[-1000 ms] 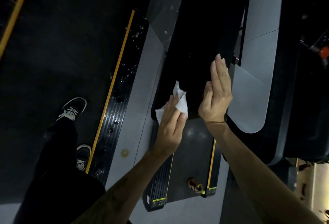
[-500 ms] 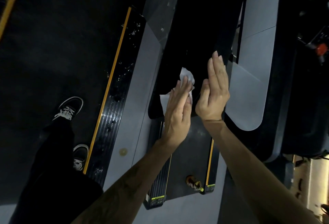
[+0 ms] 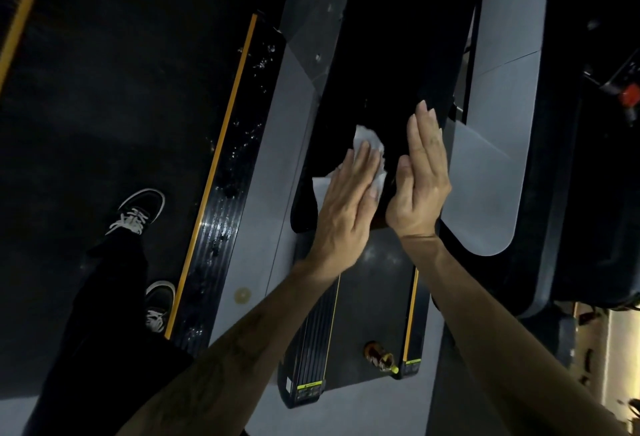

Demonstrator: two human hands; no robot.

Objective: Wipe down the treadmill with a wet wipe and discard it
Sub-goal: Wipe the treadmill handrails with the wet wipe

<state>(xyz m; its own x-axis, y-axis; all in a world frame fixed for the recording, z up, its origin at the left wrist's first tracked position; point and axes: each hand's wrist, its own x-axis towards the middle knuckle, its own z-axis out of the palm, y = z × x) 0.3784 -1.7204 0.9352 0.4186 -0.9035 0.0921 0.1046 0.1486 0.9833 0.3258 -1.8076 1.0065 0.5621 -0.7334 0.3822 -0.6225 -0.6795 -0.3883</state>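
A white wet wipe (image 3: 367, 142) lies flat against the treadmill's black console panel (image 3: 391, 65). My left hand (image 3: 343, 207) presses the wipe onto the panel with straight fingers, covering its lower part. My right hand (image 3: 420, 186) rests flat on the same panel just to the right of the wipe, fingers straight and together, holding nothing. Grey side arms of the treadmill (image 3: 491, 145) run along both sides of the panel.
Far below, the treadmill belt (image 3: 374, 300) with yellow-edged side rails holds a small bottle (image 3: 379, 357). To the left lies a neighbouring treadmill's belt (image 3: 114, 96) with a yellow stripe. My legs and black sneakers (image 3: 138, 214) stand at lower left.
My left hand slid the wipe up and to the right across the black panel, closer to my right hand. The right hand stayed flat in about the same place.
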